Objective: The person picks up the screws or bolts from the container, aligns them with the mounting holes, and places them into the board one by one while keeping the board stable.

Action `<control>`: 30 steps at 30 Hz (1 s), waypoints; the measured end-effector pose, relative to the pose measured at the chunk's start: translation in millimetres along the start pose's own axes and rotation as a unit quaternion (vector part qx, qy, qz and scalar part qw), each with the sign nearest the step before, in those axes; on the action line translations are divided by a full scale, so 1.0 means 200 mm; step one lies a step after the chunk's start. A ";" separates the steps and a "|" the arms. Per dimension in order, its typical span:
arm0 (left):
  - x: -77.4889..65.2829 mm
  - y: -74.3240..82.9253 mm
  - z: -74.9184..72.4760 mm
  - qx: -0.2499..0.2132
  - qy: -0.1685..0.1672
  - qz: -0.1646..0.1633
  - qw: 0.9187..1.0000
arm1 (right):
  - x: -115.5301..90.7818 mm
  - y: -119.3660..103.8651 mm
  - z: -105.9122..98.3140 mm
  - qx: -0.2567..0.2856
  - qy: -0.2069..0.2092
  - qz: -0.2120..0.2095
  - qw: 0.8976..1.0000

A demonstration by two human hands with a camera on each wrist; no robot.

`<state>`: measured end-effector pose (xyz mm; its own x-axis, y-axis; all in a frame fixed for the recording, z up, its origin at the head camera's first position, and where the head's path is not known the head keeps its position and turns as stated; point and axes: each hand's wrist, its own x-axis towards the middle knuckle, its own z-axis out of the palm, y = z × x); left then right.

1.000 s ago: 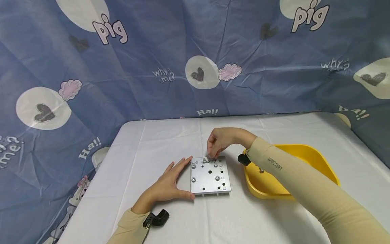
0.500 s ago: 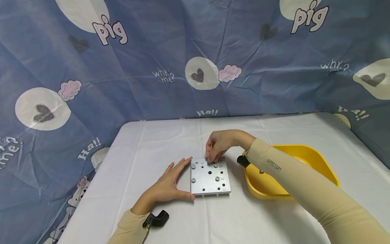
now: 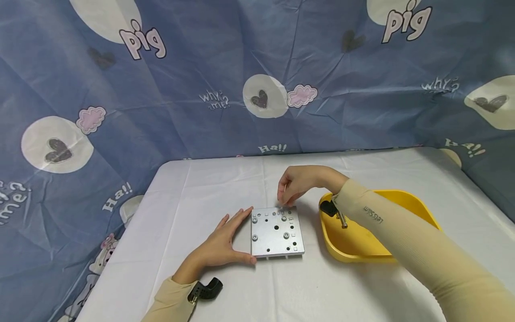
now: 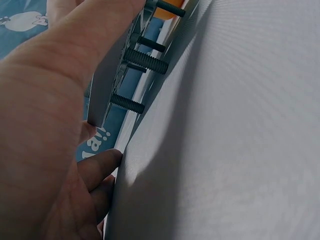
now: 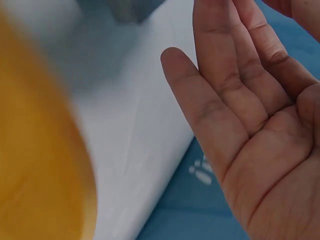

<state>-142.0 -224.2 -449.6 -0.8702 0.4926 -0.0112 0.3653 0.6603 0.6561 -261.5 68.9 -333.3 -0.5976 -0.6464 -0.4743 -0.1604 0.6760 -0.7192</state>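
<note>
A silver metal plate (image 3: pixel 265 243) with holes and several socket-head screws (image 3: pixel 286 235) lies on the white table. In the left wrist view, threaded screw shanks (image 4: pixel 146 61) stick out under the plate. My left hand (image 3: pixel 219 246) holds its left side, thumb at the front corner and index finger at the back corner. Over the plate's back edge, my right hand (image 3: pixel 295 184) has thumb and fingers brought together, a small silver screw mostly hidden at their tips. The right wrist view shows the palm and outer fingers, with the fingertips' grip out of sight.
A yellow tray (image 3: pixel 335 255) stands right of the plate, partly under my right forearm. Wrist camera mounts sit at both wrists, the left mount (image 3: pixel 207 290) near the table. A blue printed cloth (image 3: pixel 225 129) hangs behind the white table (image 3: pixel 217 179).
My right hand dips toward the plate with the silver screw, then rises and shifts right along its back edge. My left hand stays on the plate.
</note>
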 end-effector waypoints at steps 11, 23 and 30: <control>0.01 0.01 0.00 -0.004 0.006 0.000 1.000 | -0.27 0.14 -0.21 -0.001 0.031 0.030 0.999; 0.02 0.00 0.02 -0.001 -0.001 0.000 1.000 | -0.46 0.30 -0.24 -0.004 0.004 0.084 0.996; 0.01 -0.01 0.02 0.001 0.009 0.002 1.000 | -0.50 0.37 -0.22 0.023 -0.009 0.085 0.996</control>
<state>-143.0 -222.7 -454.6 -0.8744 0.4851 0.0053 0.3700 0.6599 0.6540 -247.6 199.6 -316.6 -0.5987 -0.5301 -0.6004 -0.0209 0.7597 -0.6500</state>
